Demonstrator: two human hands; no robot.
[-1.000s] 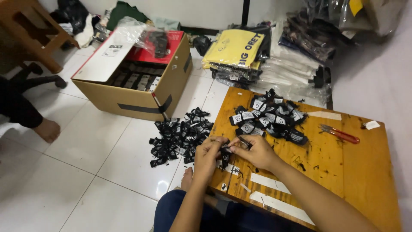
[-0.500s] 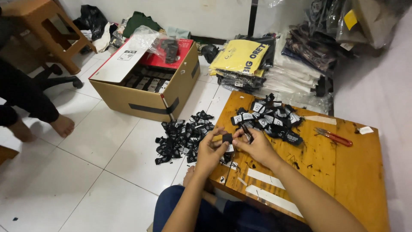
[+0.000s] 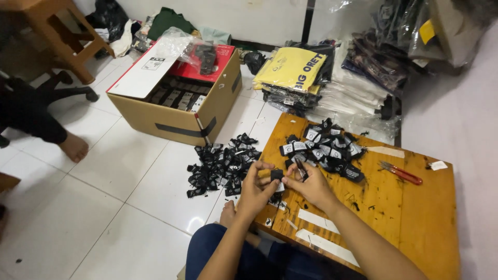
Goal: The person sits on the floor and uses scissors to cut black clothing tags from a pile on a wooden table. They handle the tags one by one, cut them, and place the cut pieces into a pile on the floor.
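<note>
My left hand (image 3: 255,187) and my right hand (image 3: 307,184) meet over the near left corner of a low wooden table (image 3: 410,218). Together they pinch a small black folded label (image 3: 277,175). My right hand also carries a thin dark tool (image 3: 300,168), maybe small snips, sticking up between its fingers. Just beyond my hands a heap of black and white labels (image 3: 327,148) lies on the table. A second pile of black labels (image 3: 220,163) lies on the white floor tiles to the left of the table.
Red-handled snips (image 3: 400,173) and white paper strips (image 3: 317,220) lie on the table. An open cardboard box (image 3: 179,98) stands on the floor at left. Bagged clothing stacks (image 3: 295,72) line the wall. Another person's bare foot (image 3: 75,148) and a wooden stool (image 3: 52,31) are far left.
My hands have stayed together on the black label at the table corner, shifting only slightly. The view tilted a little, and the other person's foot moved a bit left.
</note>
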